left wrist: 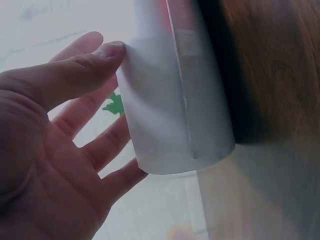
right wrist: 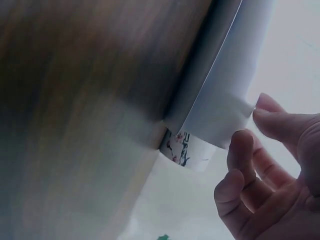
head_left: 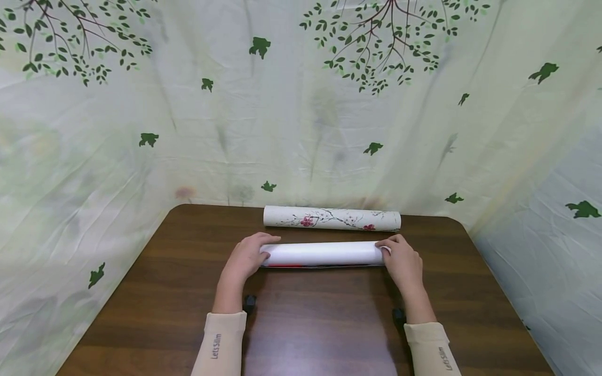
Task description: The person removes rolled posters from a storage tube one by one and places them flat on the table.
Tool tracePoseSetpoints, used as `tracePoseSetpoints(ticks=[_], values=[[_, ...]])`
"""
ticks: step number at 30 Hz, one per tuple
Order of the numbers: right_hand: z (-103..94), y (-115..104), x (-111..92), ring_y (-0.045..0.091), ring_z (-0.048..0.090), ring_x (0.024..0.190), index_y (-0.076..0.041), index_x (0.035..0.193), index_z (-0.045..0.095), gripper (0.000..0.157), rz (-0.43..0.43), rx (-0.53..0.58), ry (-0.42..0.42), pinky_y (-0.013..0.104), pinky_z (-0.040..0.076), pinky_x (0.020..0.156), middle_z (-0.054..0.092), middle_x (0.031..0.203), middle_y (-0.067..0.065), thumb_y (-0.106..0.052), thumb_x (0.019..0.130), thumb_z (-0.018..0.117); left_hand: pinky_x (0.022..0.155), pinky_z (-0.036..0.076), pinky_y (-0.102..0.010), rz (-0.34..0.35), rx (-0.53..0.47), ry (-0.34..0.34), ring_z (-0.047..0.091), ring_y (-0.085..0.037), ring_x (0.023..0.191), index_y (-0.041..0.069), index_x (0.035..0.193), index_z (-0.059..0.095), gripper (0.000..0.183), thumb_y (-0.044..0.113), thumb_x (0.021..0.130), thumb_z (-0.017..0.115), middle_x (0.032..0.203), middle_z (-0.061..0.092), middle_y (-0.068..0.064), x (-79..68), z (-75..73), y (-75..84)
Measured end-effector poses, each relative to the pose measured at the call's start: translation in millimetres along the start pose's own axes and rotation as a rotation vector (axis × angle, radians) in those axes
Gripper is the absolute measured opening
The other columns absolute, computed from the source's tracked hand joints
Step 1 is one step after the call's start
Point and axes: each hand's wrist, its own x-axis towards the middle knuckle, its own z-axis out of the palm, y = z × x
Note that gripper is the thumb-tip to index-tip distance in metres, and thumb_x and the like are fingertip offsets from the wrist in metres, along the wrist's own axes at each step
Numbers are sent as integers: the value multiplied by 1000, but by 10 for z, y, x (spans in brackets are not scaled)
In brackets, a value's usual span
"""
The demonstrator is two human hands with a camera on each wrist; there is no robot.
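Note:
A white paper roll [head_left: 324,254] lies crosswise on the brown table, with a strip of red showing along its lower edge. At its left end is my left hand [head_left: 246,256]. In the left wrist view the left thumb [left wrist: 107,52] touches the roll's side, while the other fingers extend loosely, partly hidden behind it. My right hand [head_left: 403,261] pinches the paper at the right end. The right wrist view shows the right thumb and a finger [right wrist: 267,102] at a small dent in the white paper [right wrist: 230,100], the remaining fingers bent below.
Behind the white roll, near the table's [head_left: 188,230] far edge, lies a second roll [head_left: 329,218] printed with dark branches and pink blossoms. A pale curtain [head_left: 291,130] with green leaf prints hangs around the table. Small black devices [head_left: 249,303] sit at both wrists.

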Motion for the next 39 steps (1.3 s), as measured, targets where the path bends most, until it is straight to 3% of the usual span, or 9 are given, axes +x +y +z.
tracePoseSetpoints(ticks=[11, 16, 23, 28, 32, 39], values=[[49, -44, 15, 41, 71, 94, -18, 126, 78, 28, -1, -23, -34, 57, 54, 73, 64, 137, 13, -29, 103, 68, 111, 50, -58, -87, 25, -75, 61, -38, 137, 25, 147, 66, 54, 7, 97, 75, 148, 65, -11, -81, -49, 189], [60, -60, 35, 42, 71, 103, -16, 132, 75, 33, 8, -33, -51, 59, 56, 77, 61, 143, 14, -30, 102, 70, 105, 54, -55, -79, 80, -105, 65, -35, 129, 26, 148, 65, 57, 9, 95, 77, 143, 67, -10, -177, -51, 308], [71, -72, 20, 44, 71, 109, -15, 138, 71, 38, 12, -22, -93, 62, 56, 82, 56, 150, 18, -29, 103, 68, 100, 55, -55, 37, 185, -143, 70, -33, 118, 26, 146, 66, 64, 9, 88, 85, 131, 71, -7, -344, -27, 467], [105, -66, 33, 46, 70, 112, -15, 141, 69, 40, 2, -11, -104, 64, 56, 85, 53, 154, 19, -30, 104, 67, 105, 51, -57, 110, 148, -251, 70, -28, 113, 28, 150, 63, 78, 14, 80, 92, 128, 73, -7, -447, -41, 607], [114, -94, 36, 46, 71, 109, -15, 142, 68, 41, -10, -3, -117, 64, 56, 83, 52, 155, 19, -29, 104, 67, 95, 55, -48, 186, 137, -318, 68, -22, 105, 29, 152, 60, 86, 17, 75, 95, 125, 74, -5, -497, -15, 722], [136, -192, 14, 43, 72, 103, -16, 142, 69, 39, -29, 15, -130, 63, 56, 84, 54, 154, 20, -29, 105, 65, 89, 56, -36, 241, 107, -406, 66, -16, 102, 36, 152, 58, 87, 28, 75, 97, 124, 73, -1, -606, 77, 901]])
